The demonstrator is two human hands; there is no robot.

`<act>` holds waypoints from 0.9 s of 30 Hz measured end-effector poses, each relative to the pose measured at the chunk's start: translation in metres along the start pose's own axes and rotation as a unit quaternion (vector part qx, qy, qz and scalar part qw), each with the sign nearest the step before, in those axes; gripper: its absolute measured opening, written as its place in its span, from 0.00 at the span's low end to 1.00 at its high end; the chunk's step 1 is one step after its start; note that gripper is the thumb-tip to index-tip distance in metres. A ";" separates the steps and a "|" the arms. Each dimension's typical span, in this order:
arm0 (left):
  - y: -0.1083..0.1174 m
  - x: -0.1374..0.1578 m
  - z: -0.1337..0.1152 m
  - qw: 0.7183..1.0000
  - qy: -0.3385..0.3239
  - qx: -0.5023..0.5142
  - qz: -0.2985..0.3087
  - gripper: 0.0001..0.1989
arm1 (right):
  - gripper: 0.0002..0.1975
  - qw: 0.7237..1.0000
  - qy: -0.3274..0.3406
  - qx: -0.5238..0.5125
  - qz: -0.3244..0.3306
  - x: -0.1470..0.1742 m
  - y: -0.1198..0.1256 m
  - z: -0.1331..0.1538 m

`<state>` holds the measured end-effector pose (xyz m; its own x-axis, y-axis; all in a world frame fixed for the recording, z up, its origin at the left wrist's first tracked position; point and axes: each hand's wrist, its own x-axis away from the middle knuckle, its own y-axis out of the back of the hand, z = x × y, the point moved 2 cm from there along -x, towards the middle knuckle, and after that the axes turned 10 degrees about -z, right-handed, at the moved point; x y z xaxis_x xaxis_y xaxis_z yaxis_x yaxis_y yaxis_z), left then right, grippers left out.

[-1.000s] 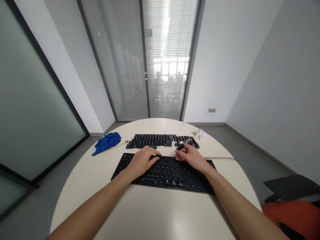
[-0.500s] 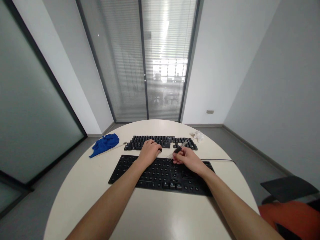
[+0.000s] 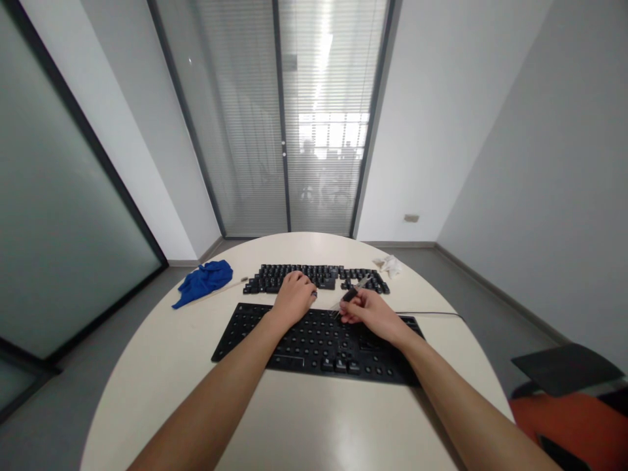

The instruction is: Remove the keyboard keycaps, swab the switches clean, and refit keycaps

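Note:
In the head view, my right hand (image 3: 366, 307) pinches a keycap puller (image 3: 350, 294) by its black middle. Thin wire prongs point down-left at the keyboard's back edge, and a metal end points up-right. My left hand (image 3: 296, 296) reaches across the keyboard, fingers curled, with a small dark keycap (image 3: 314, 294) at its thumb side. Below both hands lies a black keyboard (image 3: 304, 339) with most keycaps off; several remain along its front row. Behind it, loose black keycaps (image 3: 267, 278) are laid out in keyboard order, partly covered by my left hand.
A blue cloth (image 3: 205, 281) and a thin brush (image 3: 223, 289) lie on the round white table (image 3: 275, 418) at left. Crumpled white tissue (image 3: 389, 265) is at back right. The keyboard cable (image 3: 434, 313) runs off rightward. An orange-seated chair (image 3: 564, 425) stands at right.
Both hands hold nearly the same places. The dark keycap at my left thumb shows a little differently, and the view has shifted slightly.

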<state>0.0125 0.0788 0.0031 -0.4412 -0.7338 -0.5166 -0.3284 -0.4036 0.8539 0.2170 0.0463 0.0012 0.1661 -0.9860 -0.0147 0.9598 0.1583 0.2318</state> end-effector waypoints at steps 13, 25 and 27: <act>-0.004 -0.001 0.005 0.999 0.039 0.008 -0.007 0.07 | 0.18 0.999 0.008 0.009 0.031 0.004 -0.005 0.001; -0.003 0.000 0.005 0.998 0.049 0.007 -0.032 0.08 | 0.19 0.993 0.028 -0.014 0.116 0.014 -0.011 0.010; -0.005 0.001 0.006 0.998 0.054 0.005 -0.033 0.07 | 0.20 0.992 0.026 -0.029 0.120 0.014 -0.012 0.010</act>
<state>0.0089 0.0833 -0.0018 -0.3251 -0.7609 -0.5615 -0.3626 -0.4482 0.8171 0.2060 0.0298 0.0078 0.4023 -0.9153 -0.0171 0.9019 0.3931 0.1789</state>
